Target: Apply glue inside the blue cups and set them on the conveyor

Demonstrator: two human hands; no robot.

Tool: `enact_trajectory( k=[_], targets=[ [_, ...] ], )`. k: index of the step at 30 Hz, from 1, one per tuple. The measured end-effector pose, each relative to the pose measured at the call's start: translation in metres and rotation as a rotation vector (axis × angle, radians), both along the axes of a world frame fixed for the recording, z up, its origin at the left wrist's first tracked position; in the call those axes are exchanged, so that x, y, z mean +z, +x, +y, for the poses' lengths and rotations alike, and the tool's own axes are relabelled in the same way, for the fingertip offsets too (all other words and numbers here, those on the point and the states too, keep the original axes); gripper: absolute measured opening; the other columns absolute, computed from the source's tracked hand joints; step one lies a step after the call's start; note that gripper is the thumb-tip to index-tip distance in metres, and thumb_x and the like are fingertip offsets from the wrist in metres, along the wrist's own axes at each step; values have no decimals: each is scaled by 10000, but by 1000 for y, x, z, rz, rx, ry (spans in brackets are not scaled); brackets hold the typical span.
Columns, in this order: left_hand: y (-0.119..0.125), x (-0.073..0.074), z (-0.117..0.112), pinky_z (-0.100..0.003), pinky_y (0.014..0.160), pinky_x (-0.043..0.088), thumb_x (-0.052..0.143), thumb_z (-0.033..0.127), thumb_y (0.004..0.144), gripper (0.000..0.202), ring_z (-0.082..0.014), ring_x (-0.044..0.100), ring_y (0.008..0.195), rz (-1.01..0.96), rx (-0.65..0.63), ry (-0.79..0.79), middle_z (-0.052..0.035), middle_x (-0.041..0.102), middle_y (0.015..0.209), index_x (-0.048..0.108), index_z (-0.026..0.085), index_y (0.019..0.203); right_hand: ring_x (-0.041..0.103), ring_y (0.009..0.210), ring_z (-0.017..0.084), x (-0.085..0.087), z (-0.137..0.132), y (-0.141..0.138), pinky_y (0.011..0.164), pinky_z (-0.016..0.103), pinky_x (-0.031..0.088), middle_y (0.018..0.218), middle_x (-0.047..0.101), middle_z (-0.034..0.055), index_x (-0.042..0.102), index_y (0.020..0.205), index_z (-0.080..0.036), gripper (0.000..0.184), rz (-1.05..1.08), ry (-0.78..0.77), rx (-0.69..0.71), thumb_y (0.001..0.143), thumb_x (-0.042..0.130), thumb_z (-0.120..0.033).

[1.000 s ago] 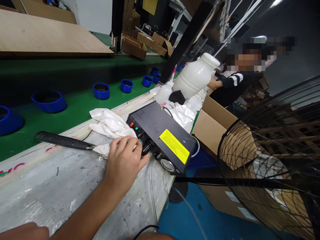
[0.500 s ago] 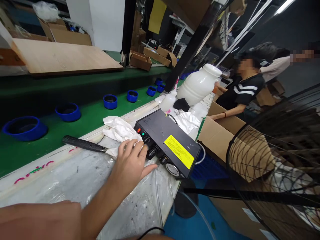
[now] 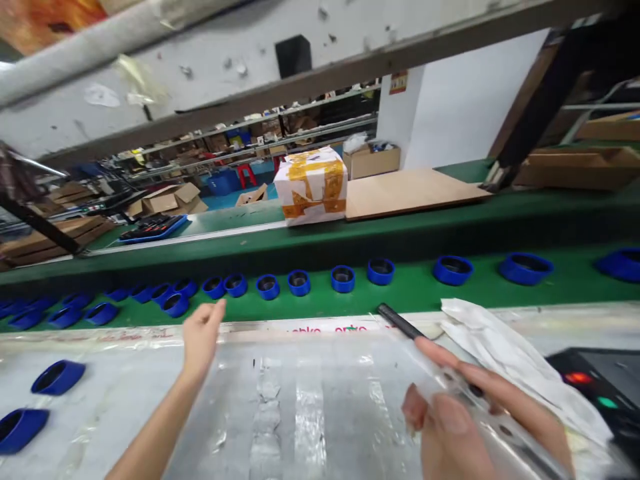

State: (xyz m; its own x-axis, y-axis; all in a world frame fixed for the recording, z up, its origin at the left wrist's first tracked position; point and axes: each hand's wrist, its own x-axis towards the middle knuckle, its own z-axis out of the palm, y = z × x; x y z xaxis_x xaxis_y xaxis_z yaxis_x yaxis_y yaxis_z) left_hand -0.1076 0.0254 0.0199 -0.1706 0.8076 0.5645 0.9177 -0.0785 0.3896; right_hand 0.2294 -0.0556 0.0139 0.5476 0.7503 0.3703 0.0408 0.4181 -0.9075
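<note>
My left hand (image 3: 201,337) is over the table near the belt's front edge, its fingers curled in and nothing visible in them. Just beyond it is a blue ring-shaped cup with a dark inside (image 3: 175,305). My right hand (image 3: 455,420) is wrapped round a clear dispensing syringe (image 3: 480,413), blurred, which slants up to the left. Behind the syringe lies a black-handled tool (image 3: 399,321), its far part hidden by the hand. At right, the black control box (image 3: 605,373) shows a red and a green light, with a crumpled white cloth (image 3: 505,347) beside it.
More blue cups (image 3: 343,279) stand along the green belt (image 3: 320,303), with two on the plastic-covered table (image 3: 235,413) at left. A taped white box (image 3: 313,187) and a wooden board (image 3: 410,190) rest on the ledge behind. A beam (image 3: 215,87) crosses overhead.
The view has swung left. My left hand has left the control box's knobs and moved left over the table. My right hand now shows, with the syringe in it.
</note>
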Motion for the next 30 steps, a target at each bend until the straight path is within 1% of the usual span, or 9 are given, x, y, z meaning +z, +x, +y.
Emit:
enact_trajectory(
  k=[3,5,8,12,15,17,20,23,30],
  targets=[
    [-65,14,26,-376,756,573,563,433,891,253,-271,677,865,-92,137,-41,-105,670,970,625,188,886,530,420,151,5,-2,-3,362,321,402,1000,796,113,680,997,-275,306,27,37,-24,810,758,-505],
    [-84,16,50,-411,864,564,719,381,738,369,-315,669,1001,-122,120,-110,-130,666,1108,648,180,1038,555,442,158,8,-4,-9,384,322,425,1007,802,114,682,1004,-260,301,-5,72,-58,800,785,-456],
    [-93,16,75,-434,982,523,820,215,529,636,-364,634,1124,-150,77,-189,-114,681,1109,639,180,1137,585,453,161,12,-5,-15,411,329,455,994,806,111,699,994,-240,274,-58,97,-70,799,802,-403],
    [-91,14,72,-509,1062,477,758,188,599,675,-402,586,1214,-192,175,-131,-160,615,1203,568,142,1245,562,406,133,18,-5,-20,412,333,455,1025,798,95,701,995,-241,213,-43,83,-47,839,776,-366],
    [-67,8,45,-553,1139,411,698,219,691,620,-414,515,1314,-209,247,-32,-211,491,1328,528,114,1278,562,426,126,21,-7,-21,423,321,455,1068,793,110,689,1027,-237,201,-47,35,-43,871,749,-348],
    [-31,2,21,-510,1135,442,712,219,687,570,-368,543,1298,-205,136,-20,-150,525,1284,550,175,1231,573,443,129,21,-8,-19,416,309,463,1079,794,119,685,1043,-234,207,-46,33,12,880,742,-349],
    [44,-12,-17,-485,1146,449,684,136,730,537,-320,541,1340,-261,-443,-101,-131,552,1364,545,216,1242,624,480,154,16,-7,-14,392,285,478,1006,808,106,682,1058,-242,216,-71,41,165,889,734,-365],
    [104,-25,-47,-395,1034,535,683,81,772,549,-246,631,1205,-421,-734,-362,-80,629,1280,553,264,1272,581,406,116,9,-4,-10,373,252,471,929,817,54,674,1058,-265,138,-136,44,345,932,689,-319],
    [118,-35,-53,-435,999,523,745,119,766,473,-275,610,1171,-475,-800,-518,-60,666,1198,611,273,1193,792,819,196,5,1,-14,735,293,606,891,812,-5,665,976,-285,131,-401,-31,338,893,695,-188]
  ],
)
